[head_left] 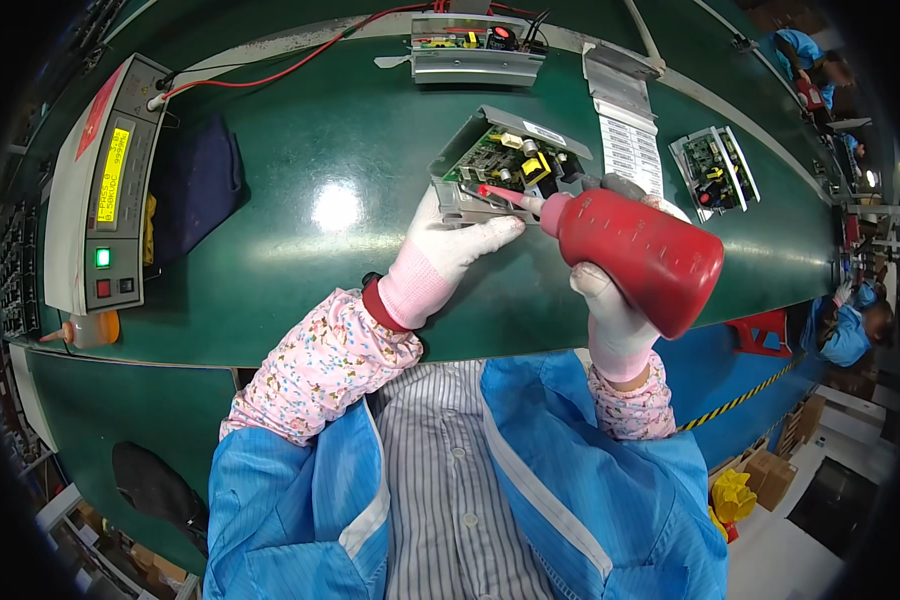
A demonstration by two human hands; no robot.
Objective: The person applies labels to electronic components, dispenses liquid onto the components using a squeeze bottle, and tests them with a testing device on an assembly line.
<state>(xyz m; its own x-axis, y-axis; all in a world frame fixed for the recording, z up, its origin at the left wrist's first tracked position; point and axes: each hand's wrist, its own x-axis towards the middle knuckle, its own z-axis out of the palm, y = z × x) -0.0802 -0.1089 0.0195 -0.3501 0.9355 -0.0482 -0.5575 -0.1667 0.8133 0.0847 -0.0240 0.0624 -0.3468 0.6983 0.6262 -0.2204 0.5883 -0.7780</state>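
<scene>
Right hand (615, 317), head view: clamped round red bottle (642, 258), nozzle (517, 198) ahead-left over circuit board (508, 150). Left hand (445, 245) grips the board's metal bracket (459, 150). Judgement: brace bracket firmly, squeeze lightly, keep nozzle clear of yellow component (535, 168).

Left white-gloved hand (442, 248): some fingers hidden behind silver-framed green circuit board (490, 155). Right white-gloved hand (615, 318): partly behind red plastic bottle (642, 258). White paper label sheet (630, 152): print too small.
</scene>
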